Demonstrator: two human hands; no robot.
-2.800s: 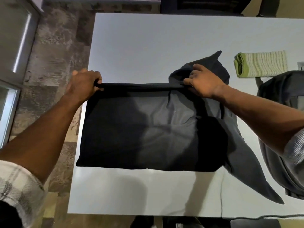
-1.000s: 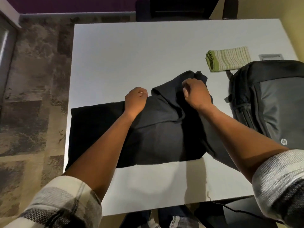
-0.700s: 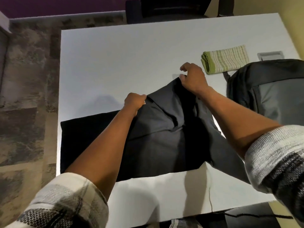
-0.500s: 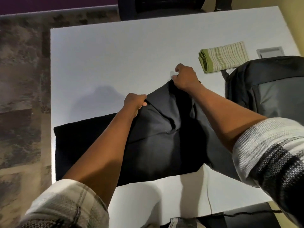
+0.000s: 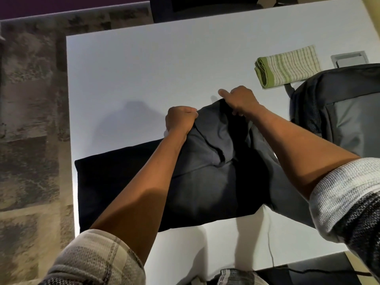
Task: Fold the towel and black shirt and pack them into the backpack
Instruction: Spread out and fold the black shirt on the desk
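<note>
**Two hands gripping a black shirt on a white table**

Much of the soft, matte black cotton shirt (image 5: 115,182) is hidden under the person's two bare forearms, and its right portion runs out of sight beneath the right arm. The shirt lies on the near half of the smooth white rectangular table (image 5: 144,75), its left part flat with a straight folded edge, its far right part bunched and raised into creases.

The left hand (image 5: 180,120) is clenched around a gathered fold at the shirt's far edge. The right hand (image 5: 241,99) pinches the fabric's farthest raised point, its thumb sticking out to the left; the fingertips are tucked under and cannot be seen.

One ribbed towel with green and cream stripes (image 5: 287,66), folded into a thick rectangle, lies at the far right of the table. Just near it stands one dark grey fabric backpack (image 5: 339,112), cut off by the right frame edge, so whether it is zipped or unzipped cannot be made out. A small rectangular grey inset plate (image 5: 348,58) sits in the tabletop beyond it.

Two checked knit sleeves are pushed up at the bottom corners. Mottled brown carpet (image 5: 30,120) fills the left side.
</note>
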